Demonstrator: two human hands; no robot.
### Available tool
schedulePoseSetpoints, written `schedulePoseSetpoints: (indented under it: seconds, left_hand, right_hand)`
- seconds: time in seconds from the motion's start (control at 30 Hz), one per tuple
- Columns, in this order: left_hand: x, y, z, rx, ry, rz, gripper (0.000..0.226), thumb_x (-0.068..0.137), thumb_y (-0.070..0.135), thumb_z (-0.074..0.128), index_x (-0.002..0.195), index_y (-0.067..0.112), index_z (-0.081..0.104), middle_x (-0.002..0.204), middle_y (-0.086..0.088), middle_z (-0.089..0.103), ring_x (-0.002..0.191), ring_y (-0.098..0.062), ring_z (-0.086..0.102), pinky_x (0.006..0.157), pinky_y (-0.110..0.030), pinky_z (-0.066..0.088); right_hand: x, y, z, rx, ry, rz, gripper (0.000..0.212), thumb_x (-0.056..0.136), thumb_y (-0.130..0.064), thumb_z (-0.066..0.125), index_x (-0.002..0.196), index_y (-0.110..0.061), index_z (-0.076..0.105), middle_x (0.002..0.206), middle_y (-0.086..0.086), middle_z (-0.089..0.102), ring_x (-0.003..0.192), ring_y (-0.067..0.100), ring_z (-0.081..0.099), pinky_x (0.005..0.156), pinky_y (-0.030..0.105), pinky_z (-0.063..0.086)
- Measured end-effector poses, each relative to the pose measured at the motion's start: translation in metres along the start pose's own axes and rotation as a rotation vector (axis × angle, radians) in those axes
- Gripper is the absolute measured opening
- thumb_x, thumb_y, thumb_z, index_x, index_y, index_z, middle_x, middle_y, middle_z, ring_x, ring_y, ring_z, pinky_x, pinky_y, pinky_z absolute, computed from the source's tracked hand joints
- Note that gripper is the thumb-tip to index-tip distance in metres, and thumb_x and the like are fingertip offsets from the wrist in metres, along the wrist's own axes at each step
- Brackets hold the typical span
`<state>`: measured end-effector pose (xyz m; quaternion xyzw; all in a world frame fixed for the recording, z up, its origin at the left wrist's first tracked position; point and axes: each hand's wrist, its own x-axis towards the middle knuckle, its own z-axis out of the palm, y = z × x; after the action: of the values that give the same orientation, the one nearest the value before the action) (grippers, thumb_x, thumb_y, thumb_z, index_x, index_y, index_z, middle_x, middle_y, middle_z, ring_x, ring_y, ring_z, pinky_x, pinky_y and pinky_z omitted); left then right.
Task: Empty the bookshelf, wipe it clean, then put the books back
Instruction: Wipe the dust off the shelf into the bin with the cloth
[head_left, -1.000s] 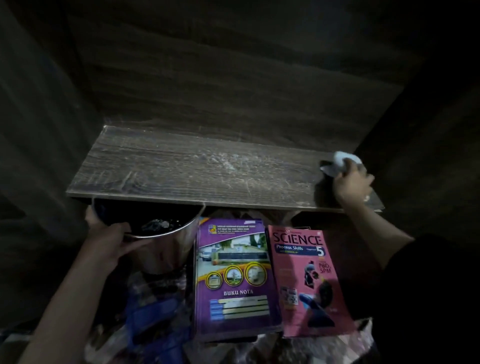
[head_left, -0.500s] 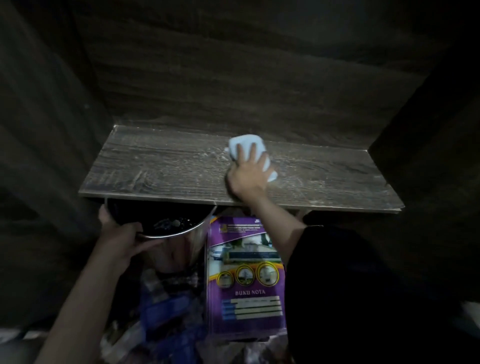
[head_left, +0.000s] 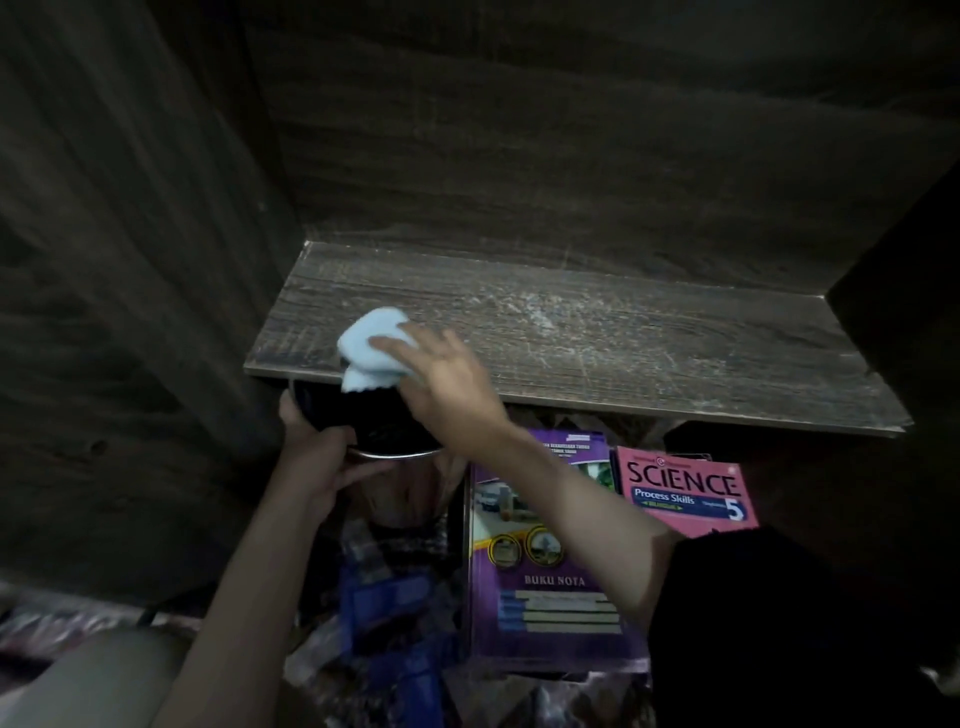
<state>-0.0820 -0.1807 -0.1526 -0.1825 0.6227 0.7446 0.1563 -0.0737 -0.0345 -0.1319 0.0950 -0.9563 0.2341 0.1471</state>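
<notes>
The dark wooden shelf board (head_left: 623, 343) holds no books and shows pale dust streaks in its middle. My right hand (head_left: 447, 384) presses a light blue cloth (head_left: 371, 348) at the board's front left edge, part of the cloth hanging over it. Just under that edge my left hand (head_left: 317, 462) grips the rim of a metal bucket (head_left: 395, 467). Below the shelf lie a purple "Buku Nota" book (head_left: 545, 587) and a pink "Science" book (head_left: 685, 493), partly covered by my right arm and dark sleeve.
The bookcase's side walls (head_left: 156, 260) and back panel close in the shelf on three sides. A blue patterned cloth (head_left: 395, 623) lies on the floor under the bucket.
My right hand has swept the cloth leftward across the board, from the right end through the middle to the front left edge above the bucket. My left hand has kept hold of the bucket.
</notes>
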Motion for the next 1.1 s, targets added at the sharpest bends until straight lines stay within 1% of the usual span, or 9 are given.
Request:
schedulePoseSetpoints:
  seconds: [0.13, 0.23, 0.37, 0.47, 0.63, 0.73, 0.9, 1.0, 1.1]
  left_hand:
    - [-0.001, 0.001, 0.003, 0.005, -0.001, 0.010, 0.074, 0.082, -0.022, 0.033, 0.138, 0.027, 0.027, 0.129, -0.002, 0.040, 0.099, -0.029, 0.052, 0.040, -0.033, 0.054]
    - [-0.002, 0.002, 0.004, -0.005, -0.003, 0.003, 0.076, 0.082, -0.023, 0.033, 0.139, 0.028, 0.026, 0.127, 0.000, 0.040, 0.093, -0.025, 0.054, 0.040, -0.035, 0.054]
    - [-0.002, 0.001, 0.005, -0.007, -0.006, 0.006, 0.077, 0.082, -0.023, 0.033, 0.139, 0.028, 0.027, 0.125, 0.001, 0.040, 0.101, -0.028, 0.050, 0.043, -0.037, 0.056]
    - [-0.003, 0.002, 0.006, -0.009, -0.014, 0.010, 0.076, 0.082, -0.022, 0.033, 0.140, 0.027, 0.026, 0.121, 0.002, 0.042, 0.089, -0.020, 0.054, 0.044, -0.038, 0.056]
    - [-0.002, 0.002, 0.006, -0.012, -0.024, 0.004, 0.076, 0.082, -0.021, 0.033, 0.140, 0.028, 0.025, 0.124, 0.002, 0.042, 0.094, -0.021, 0.053, 0.048, -0.040, 0.056]
    - [-0.004, 0.003, 0.005, -0.023, -0.019, -0.004, 0.076, 0.082, -0.021, 0.033, 0.139, 0.029, 0.027, 0.119, 0.002, 0.044, 0.084, -0.017, 0.053, 0.047, -0.039, 0.055]
    - [-0.004, 0.005, 0.000, -0.048, -0.016, -0.013, 0.079, 0.083, -0.022, 0.033, 0.141, 0.031, 0.026, 0.118, 0.002, 0.046, 0.084, -0.017, 0.054, 0.043, -0.037, 0.056]
    - [-0.004, 0.006, 0.001, -0.050, -0.008, -0.022, 0.080, 0.083, -0.020, 0.034, 0.142, 0.032, 0.026, 0.123, -0.001, 0.048, 0.085, -0.018, 0.056, 0.041, -0.036, 0.055]
    - [-0.003, 0.006, 0.000, -0.069, 0.007, -0.040, 0.082, 0.083, -0.020, 0.033, 0.144, 0.035, 0.024, 0.132, -0.005, 0.046, 0.087, -0.022, 0.056, 0.041, -0.038, 0.055]
  right_hand:
    - [0.002, 0.074, -0.055, -0.084, 0.321, 0.265, 0.048, 0.078, -0.012, 0.049, 0.124, -0.014, 0.061, 0.124, 0.015, 0.060, 0.105, 0.039, 0.056, 0.090, 0.042, 0.044]
    - [-0.013, 0.144, -0.108, -0.250, 0.480, 0.653, 0.044, 0.085, -0.017, 0.050, 0.128, -0.017, 0.057, 0.127, 0.014, 0.058, 0.111, 0.038, 0.052, 0.092, 0.041, 0.040]
    - [-0.030, 0.206, -0.157, -0.385, 0.400, 1.106, 0.044, 0.094, -0.024, 0.045, 0.136, -0.015, 0.044, 0.139, 0.019, 0.042, 0.129, 0.039, 0.035, 0.103, 0.049, 0.030]
    - [-0.019, 0.216, -0.148, -0.321, 0.259, 1.290, 0.048, 0.096, -0.029, 0.045, 0.140, -0.012, 0.034, 0.147, 0.017, 0.031, 0.136, 0.037, 0.023, 0.108, 0.051, 0.024]
    - [0.023, 0.168, -0.075, -0.410, 0.199, 1.190, 0.046, 0.094, -0.020, 0.040, 0.138, -0.009, 0.035, 0.146, 0.020, 0.029, 0.135, 0.037, 0.022, 0.107, 0.051, 0.020]
    - [0.055, 0.123, -0.044, -0.374, 0.127, 1.146, 0.053, 0.096, -0.025, 0.037, 0.146, -0.009, 0.023, 0.153, 0.018, 0.017, 0.138, 0.035, 0.017, 0.110, 0.050, 0.017]
    - [0.100, 0.056, 0.003, -0.315, 0.023, 1.012, 0.060, 0.098, -0.028, 0.033, 0.149, -0.006, 0.011, 0.156, 0.021, 0.004, 0.139, 0.038, 0.011, 0.110, 0.051, 0.016]
    - [0.120, 0.023, 0.029, -0.299, -0.055, 0.854, 0.059, 0.098, -0.026, 0.034, 0.150, -0.009, 0.013, 0.156, 0.020, 0.005, 0.138, 0.038, 0.012, 0.108, 0.052, 0.017]
    - [0.132, 0.005, 0.042, -0.268, -0.137, 0.612, 0.061, 0.093, -0.029, 0.046, 0.147, -0.014, 0.022, 0.155, 0.017, 0.012, 0.136, 0.037, 0.014, 0.107, 0.050, 0.019]
